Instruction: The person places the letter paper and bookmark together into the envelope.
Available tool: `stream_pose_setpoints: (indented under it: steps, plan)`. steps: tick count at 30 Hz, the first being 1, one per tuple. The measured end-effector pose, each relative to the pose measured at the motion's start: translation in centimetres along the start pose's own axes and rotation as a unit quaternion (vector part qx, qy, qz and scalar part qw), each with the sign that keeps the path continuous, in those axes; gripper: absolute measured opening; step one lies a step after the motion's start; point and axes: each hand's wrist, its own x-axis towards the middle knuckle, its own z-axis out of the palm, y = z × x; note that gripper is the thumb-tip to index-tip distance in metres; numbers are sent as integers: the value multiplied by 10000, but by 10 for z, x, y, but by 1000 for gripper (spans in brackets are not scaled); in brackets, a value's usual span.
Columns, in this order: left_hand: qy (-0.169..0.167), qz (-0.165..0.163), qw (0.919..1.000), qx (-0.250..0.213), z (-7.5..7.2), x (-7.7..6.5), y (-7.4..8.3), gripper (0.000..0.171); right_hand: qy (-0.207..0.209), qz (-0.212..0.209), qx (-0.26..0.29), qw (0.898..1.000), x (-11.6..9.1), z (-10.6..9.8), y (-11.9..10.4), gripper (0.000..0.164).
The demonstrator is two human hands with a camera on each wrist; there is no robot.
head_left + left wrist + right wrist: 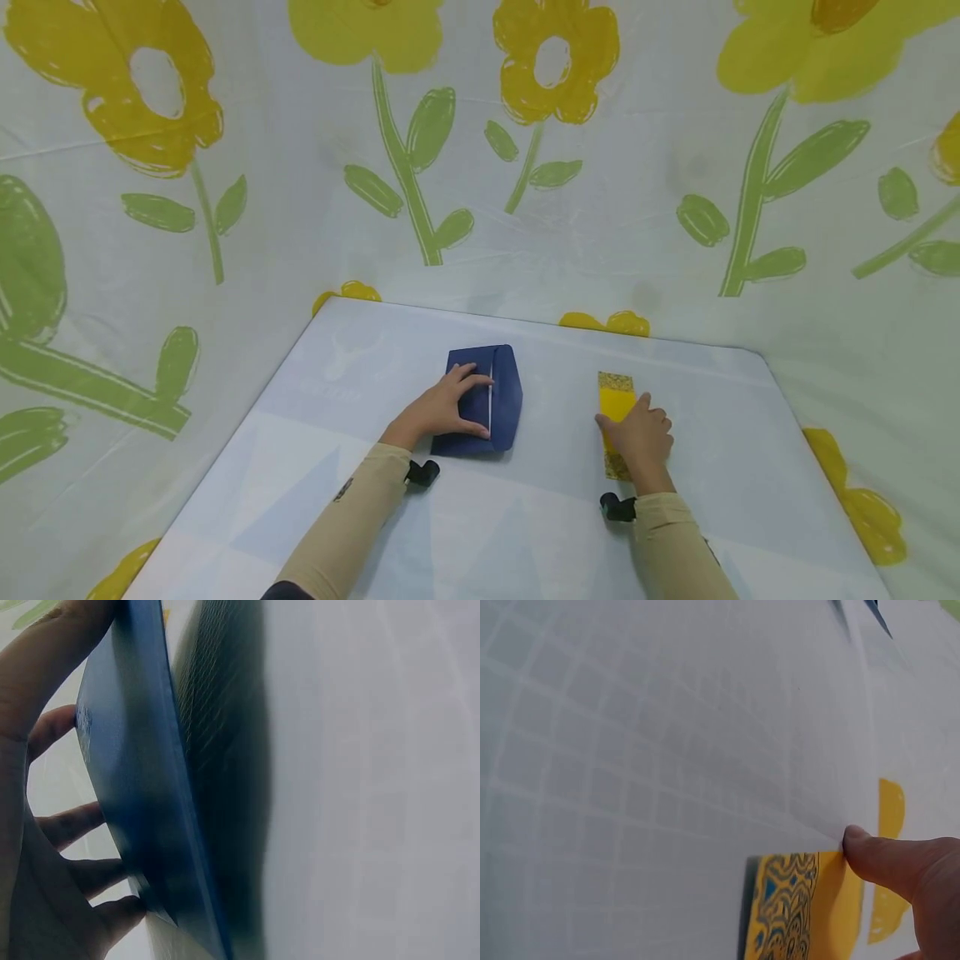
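Observation:
A dark blue envelope [508,400] lies on the left half of the table, its flap folded out to the right and a thin white strip along its mouth. My left hand [446,407] grips it, thumb near the front end of the mouth and fingers toward the far end. In the left wrist view the envelope [142,787] stands tilted over its dark shadow. To the right, my right hand [647,429] holds a long yellow card [617,402] by its sides, thumb on the left edge. Gold-patterned bands cover both its ends; the right wrist view shows one band [787,907] closely.
The white table [480,517] has pale blue printed shapes. Behind it and at both sides hangs a white curtain [630,183] with yellow flowers. Dark wrist mounts [618,507] sit at the cuffs of the beige sleeves [352,508].

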Motion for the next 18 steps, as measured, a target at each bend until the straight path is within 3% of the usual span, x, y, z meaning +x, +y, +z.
stream_pose_setpoints:
  steps: [6,18]
  plan:
    - [-44,-19,10000,-45,0,-1,5,94,81,24,18,10000,-1,2,3,85]
    - [4,-11,10000,-68,0,-1,6,94,-119,-49,665,9977,3,3,11,96]
